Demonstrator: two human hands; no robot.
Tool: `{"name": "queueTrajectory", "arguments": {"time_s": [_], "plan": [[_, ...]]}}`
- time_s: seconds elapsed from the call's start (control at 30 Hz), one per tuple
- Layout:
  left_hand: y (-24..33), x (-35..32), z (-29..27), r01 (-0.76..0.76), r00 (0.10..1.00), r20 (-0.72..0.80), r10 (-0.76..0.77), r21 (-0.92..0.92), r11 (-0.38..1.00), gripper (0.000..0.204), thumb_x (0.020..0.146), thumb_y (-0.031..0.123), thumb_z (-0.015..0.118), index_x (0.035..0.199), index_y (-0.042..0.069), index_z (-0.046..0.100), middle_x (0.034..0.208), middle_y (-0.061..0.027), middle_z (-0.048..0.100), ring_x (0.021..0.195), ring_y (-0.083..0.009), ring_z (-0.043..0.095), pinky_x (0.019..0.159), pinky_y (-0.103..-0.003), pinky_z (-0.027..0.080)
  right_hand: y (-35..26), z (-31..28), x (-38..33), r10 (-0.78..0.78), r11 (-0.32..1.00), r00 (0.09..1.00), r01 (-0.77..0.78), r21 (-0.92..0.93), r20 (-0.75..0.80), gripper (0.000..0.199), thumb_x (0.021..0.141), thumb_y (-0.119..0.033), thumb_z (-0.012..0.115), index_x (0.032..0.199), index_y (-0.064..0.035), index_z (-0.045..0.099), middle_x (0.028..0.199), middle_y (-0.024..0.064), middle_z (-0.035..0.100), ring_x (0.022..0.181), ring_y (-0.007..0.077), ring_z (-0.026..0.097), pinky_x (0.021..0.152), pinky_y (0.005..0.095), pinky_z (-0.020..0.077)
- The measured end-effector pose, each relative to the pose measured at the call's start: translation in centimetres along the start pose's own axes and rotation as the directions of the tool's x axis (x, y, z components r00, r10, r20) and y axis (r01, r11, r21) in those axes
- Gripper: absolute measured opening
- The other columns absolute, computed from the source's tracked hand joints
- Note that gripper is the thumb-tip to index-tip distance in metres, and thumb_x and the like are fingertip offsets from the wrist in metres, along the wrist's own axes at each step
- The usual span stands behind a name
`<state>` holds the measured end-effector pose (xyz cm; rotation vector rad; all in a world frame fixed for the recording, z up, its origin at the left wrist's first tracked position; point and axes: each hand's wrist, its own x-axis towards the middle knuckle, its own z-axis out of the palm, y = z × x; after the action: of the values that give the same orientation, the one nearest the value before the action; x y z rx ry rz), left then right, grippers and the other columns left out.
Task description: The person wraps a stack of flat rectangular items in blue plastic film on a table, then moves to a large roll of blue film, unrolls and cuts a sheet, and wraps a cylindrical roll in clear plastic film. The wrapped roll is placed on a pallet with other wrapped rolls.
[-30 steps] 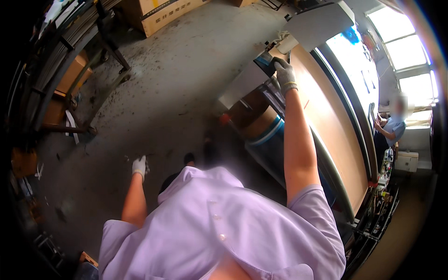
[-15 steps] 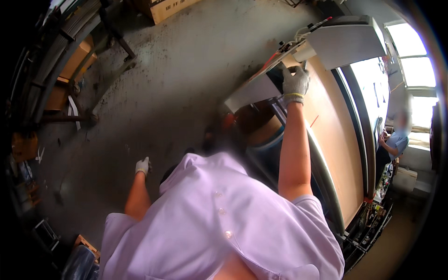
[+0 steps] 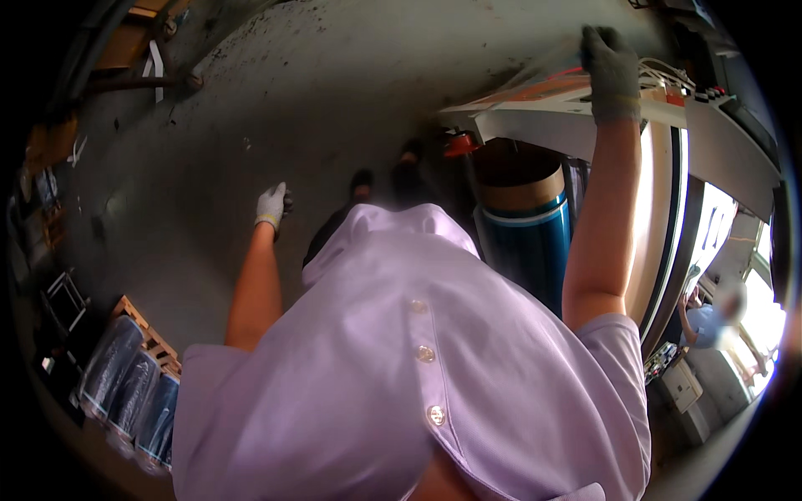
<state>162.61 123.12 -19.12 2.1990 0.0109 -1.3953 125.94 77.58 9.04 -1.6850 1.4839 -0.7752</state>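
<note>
My right hand (image 3: 612, 75), in a grey knit glove with dark fingertips, is stretched far forward over the end of a long machine. Motion smears its fingers, so what they hold, if anything, cannot be made out. Beneath it runs the machine's white end frame (image 3: 535, 132), with cables (image 3: 664, 73) just to the right. My left hand (image 3: 273, 206), gloved the same way, hangs low at my left side above the floor. Its fingers are loosely curled, the thumb sticks up, and nothing shows in it.
A large blue roll with a brown core (image 3: 526, 225) stands below the frame, near a red part (image 3: 460, 144). Wrapped rolls (image 3: 134, 380) lean by a wooden pallet (image 3: 150, 334) at lower left. A person (image 3: 706, 324) in light blue is at the far right.
My view has turned right, so the machine appears shifted. My right hand has moved from the pale tabletop's edge to over the end frame. The blue roll shows more fully.
</note>
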Motion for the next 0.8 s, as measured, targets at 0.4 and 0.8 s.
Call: {"name": "queueTrajectory", "arguments": {"time_s": [0.4,0.8], "plan": [[-3.3,-1.2,-1.6,0.055,0.993,-0.094,-0.07,-0.155,0.986,0.031,0.094,0.037,0.057,0.086,0.007,0.06,0.063,-0.0014,0.058,0.05,-0.0138,0.056,0.047,-0.028,0.042,-22.2,8.6,1.2,-0.59,0.764,0.715,0.644,-0.026,0.376,0.024,0.087,-0.019,0.065,0.083,0.0036,0.063,0.067,0.0059,0.06,0.061,0.0126,0.054,0.057,0.0293,0.0455],[16.9,-4.5,3.3,-0.659,0.752,-0.023,0.658,0.0,0.752,0.033,0.094,0.034,0.059,0.088,0.001,0.064,0.07,-0.0044,0.063,0.061,-0.0128,0.057,0.06,-0.028,0.045,-14.6,1.4,-10.6,-0.577,0.677,0.713,0.69,-0.254,0.4,0.015,0.077,0.001,0.064,0.089,-0.006,0.067,0.093,0.0117,0.064,0.087,0.0288,0.063,0.077,0.0353,0.0501]]}}
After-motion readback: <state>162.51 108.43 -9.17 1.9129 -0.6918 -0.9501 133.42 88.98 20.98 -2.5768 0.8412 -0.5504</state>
